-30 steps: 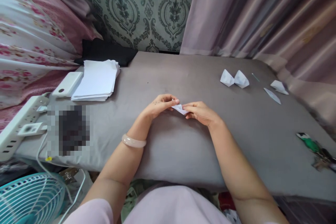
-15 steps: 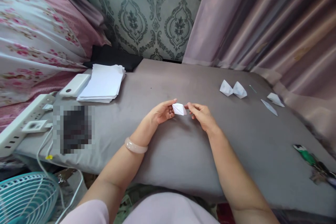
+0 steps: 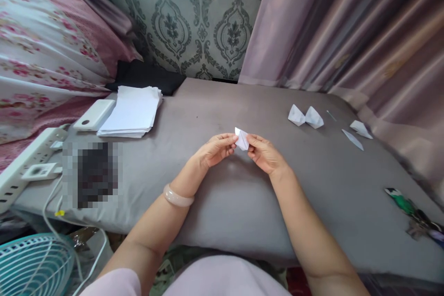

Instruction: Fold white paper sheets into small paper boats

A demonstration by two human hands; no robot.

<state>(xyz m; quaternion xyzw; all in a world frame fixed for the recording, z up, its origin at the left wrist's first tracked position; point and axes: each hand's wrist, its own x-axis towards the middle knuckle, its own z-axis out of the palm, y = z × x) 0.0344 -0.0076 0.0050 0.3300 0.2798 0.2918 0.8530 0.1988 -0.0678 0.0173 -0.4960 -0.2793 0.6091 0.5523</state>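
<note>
A small folded white paper (image 3: 242,139) is held up over the grey-covered table (image 3: 222,101), with creases showing on its near face. My left hand (image 3: 219,149) pinches its left edge between thumb and fingers. On the opposite edge, my right hand (image 3: 265,152) has a similar pinch. Beyond my right hand stand two folded white paper shapes (image 3: 305,116), touching side by side. Farther right lie a flat, narrow folded paper (image 3: 353,139) and another folded white piece (image 3: 361,129).
At the back left sits a stack of white paper (image 3: 130,110) beside a white box-like device (image 3: 94,114). A power strip (image 3: 29,162) with cables runs along the left edge, above a teal fan (image 3: 34,263). Keys with a green tag (image 3: 404,203) lie at right. A thin stick (image 3: 331,115) rests farther back.
My right hand has closed on the paper's right edge, where its fingers were just beside it. The paper has turned and risen slightly. The view has shifted a little.
</note>
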